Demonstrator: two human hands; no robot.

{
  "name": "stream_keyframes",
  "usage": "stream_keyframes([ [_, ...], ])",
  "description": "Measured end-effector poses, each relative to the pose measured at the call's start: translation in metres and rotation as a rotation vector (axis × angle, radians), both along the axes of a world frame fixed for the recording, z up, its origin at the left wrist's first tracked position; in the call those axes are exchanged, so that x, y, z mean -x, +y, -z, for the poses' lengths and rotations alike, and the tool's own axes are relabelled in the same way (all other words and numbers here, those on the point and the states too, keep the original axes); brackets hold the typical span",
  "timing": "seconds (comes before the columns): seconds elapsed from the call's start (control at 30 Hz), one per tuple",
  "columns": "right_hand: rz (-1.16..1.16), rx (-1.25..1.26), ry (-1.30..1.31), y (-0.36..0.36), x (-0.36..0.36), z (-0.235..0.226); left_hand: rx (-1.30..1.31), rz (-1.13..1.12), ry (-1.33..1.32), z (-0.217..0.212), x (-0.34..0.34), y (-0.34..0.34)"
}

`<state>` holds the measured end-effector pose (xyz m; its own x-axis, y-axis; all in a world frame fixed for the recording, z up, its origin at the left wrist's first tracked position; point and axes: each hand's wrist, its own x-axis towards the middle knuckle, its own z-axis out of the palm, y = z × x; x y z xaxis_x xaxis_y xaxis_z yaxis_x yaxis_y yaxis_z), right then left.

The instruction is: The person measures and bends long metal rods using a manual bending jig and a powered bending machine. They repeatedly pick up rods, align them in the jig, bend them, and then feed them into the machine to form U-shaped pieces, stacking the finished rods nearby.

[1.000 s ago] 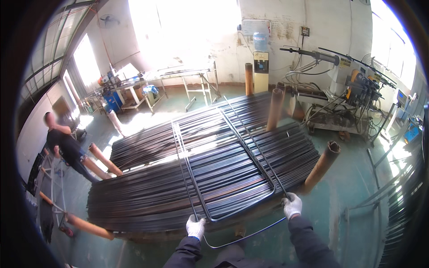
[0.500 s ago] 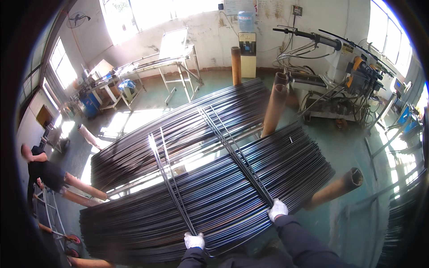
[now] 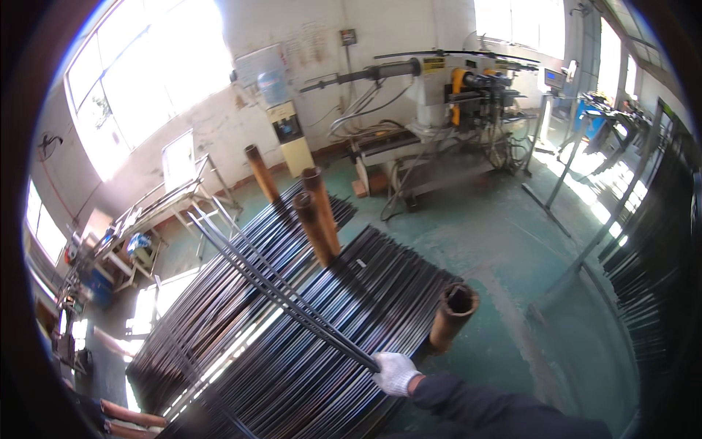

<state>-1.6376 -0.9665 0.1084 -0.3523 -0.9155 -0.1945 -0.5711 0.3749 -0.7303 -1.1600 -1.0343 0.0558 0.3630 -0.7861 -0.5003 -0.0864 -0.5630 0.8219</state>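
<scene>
My right hand (image 3: 395, 374), in a white knit glove, is closed round the near ends of a few long, thin dark metal rods (image 3: 281, 296). These slant away to the upper left, over a near stack (image 3: 395, 285) of many similar rods and a far stack (image 3: 191, 322) beyond it. At the lower left, more rods (image 3: 232, 418) lie blurred across the near stack. My left hand is out of the picture.
Rusty brown upright posts (image 3: 453, 316) stand by the stacks, including a tall post (image 3: 313, 230) between them. A large machine (image 3: 431, 102) with hoses is at the back, beside a water dispenser (image 3: 291, 139). A metal frame (image 3: 585, 256) stands right, a worktable (image 3: 157, 205) left.
The view has swung to the right, and my left hand has gone out of it. My right hand still grips its rods, whose far ends now appear raised off the stacks.
</scene>
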Motion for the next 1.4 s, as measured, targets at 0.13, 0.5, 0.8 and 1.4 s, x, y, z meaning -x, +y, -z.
stream_keyframes([
  [0.13, 0.078, 0.382, 0.019, 0.070, 0.086, -0.110, 0.352, 0.083, 0.065, -0.089, 0.095, 0.005],
  [0.5, 0.451, 0.773, -0.725, 0.262, 0.331, -0.214, 0.807, 0.880, 0.527, -0.350, 0.375, 0.021],
  [0.8, 0.735, 0.756, -0.853, 0.341, 0.515, -0.122, 0.052, 1.683, 1.450, -0.429, 0.703, 0.036],
  [1.4, 0.420, 0.412, 0.057, 0.446, 0.864, 0.142, -0.738, 1.076, 1.455, -0.295, 1.396, 0.121],
])
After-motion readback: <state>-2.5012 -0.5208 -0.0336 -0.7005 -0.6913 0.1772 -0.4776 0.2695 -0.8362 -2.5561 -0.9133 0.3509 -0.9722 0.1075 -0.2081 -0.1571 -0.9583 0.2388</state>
